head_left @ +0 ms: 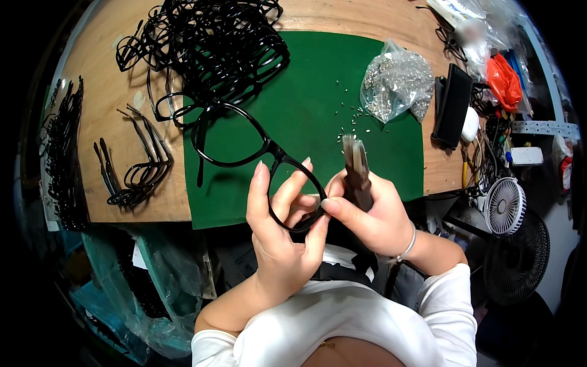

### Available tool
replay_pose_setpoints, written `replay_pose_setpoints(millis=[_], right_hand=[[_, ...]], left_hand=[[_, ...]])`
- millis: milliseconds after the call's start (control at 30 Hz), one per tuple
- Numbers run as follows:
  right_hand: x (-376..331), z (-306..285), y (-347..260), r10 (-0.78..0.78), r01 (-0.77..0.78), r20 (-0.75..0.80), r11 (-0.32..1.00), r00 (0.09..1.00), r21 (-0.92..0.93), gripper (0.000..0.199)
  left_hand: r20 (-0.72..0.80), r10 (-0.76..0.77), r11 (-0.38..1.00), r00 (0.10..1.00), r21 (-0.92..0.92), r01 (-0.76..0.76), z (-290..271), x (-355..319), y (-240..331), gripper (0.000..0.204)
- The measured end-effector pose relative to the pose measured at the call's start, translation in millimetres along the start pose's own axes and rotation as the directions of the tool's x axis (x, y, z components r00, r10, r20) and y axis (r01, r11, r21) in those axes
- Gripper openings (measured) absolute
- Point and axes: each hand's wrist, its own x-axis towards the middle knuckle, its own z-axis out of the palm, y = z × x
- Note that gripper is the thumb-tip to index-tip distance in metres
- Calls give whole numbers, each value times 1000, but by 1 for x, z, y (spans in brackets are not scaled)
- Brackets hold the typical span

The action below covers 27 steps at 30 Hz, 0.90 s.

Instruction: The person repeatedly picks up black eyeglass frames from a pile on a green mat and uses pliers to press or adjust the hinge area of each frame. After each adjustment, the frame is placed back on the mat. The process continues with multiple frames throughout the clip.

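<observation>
Above the green felt mat: black plastic spectacle frame gripped by left hand; dark pliers clasped by right hand; clear bag of small metal parts at one o'clock; heaped black frames at eleven.

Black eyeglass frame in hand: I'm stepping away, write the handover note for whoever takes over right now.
Left hand: grips the black eyeglass frame at its right rim, over the green mat.
Right hand: holds a dark plier-like tool, thumb at the frame's end.
Supplies: bag of small metal parts, some loose on the mat; temple arms at left.
Done: cannot tell from this view.
Left: pile of frames at the back.
</observation>
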Motion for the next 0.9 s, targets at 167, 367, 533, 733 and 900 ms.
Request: replay_pose_setpoints(millis=[167, 367, 533, 733, 900], right_hand=[[9, -9, -9, 294, -331, 228, 931, 928, 151, 19], [8, -7, -29, 342, -449, 388, 864, 856, 227, 21], [3, -8, -29, 290, -374, 398, 915, 870, 153, 24], [-13, -31, -34, 228, 37, 439, 856, 869, -516, 28], [-8, -24, -40, 382, -71, 564, 866, 732, -495, 35]], left_hand=[[112, -68, 995, 991, -65, 76, -10, 4, 2, 83], [257, -165, 932, 952, -276, 236, -25, 11, 18, 86], [249, -220, 865, 943, -397, 307, -31, 9, 26, 88], [267, -294, 812, 918, -437, 387, -41, 9, 36, 88], [359, -212, 840, 909, -408, 357, -43, 9, 30, 83]])
